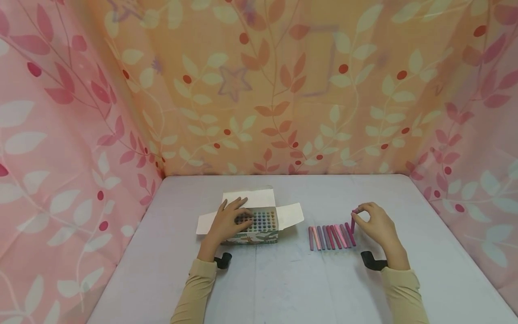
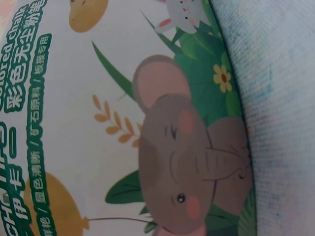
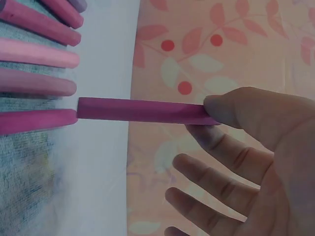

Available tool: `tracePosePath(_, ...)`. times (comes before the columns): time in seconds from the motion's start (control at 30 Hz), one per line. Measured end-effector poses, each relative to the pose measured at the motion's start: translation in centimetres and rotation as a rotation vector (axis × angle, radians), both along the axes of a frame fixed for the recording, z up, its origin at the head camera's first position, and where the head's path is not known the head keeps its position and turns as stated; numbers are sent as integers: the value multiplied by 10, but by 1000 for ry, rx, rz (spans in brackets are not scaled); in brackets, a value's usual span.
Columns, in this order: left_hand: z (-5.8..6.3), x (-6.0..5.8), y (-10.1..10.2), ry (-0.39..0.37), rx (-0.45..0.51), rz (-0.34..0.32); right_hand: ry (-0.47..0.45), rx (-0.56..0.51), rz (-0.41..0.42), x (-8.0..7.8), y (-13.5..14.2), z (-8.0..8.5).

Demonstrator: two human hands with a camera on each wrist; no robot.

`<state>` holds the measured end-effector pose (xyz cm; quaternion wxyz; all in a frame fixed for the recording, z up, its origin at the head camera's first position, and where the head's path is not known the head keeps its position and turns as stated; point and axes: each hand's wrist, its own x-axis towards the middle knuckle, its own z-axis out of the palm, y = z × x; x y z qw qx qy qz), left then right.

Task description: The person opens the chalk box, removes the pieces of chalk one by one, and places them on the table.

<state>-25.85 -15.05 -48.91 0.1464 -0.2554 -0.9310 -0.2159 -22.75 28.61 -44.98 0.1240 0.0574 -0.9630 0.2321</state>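
Observation:
My right hand (image 1: 379, 226) pinches a magenta-purple chalk stick (image 3: 142, 111) by one end between thumb and forefinger, the other fingers spread apart. The stick hangs nearly upright at the right end of a row of pink, red and mauve chalk sticks (image 1: 332, 237) lying side by side on the table. My left hand (image 1: 228, 221) lies over the left part of an open cardboard chalk box (image 1: 263, 237), thumb and forefinger apart above the chalk ends. Many coloured chalk ends (image 1: 263, 219) show in the box. In the left wrist view, only the box's printed elephant side (image 2: 177, 147) and some cloth appear.
White box flaps (image 1: 290, 216) stick out at the right, left and back. A pale cloth (image 1: 275, 288) with faint chalk smudges covers the table. Leaf-patterned curtains (image 1: 259, 112) enclose the back and both sides. Black wrist camera mounts (image 1: 373, 262) sit beside both wrists.

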Motion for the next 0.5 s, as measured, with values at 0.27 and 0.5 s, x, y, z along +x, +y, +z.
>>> tracePosePath(0.27, -2, -2, 0, 12, -10, -1, -73, 47, 22, 2, 9, -2)
tracePosePath(0.5, -3, -2, -1, 10, -12, 5, -146, 85, 14, 1, 14, -4)
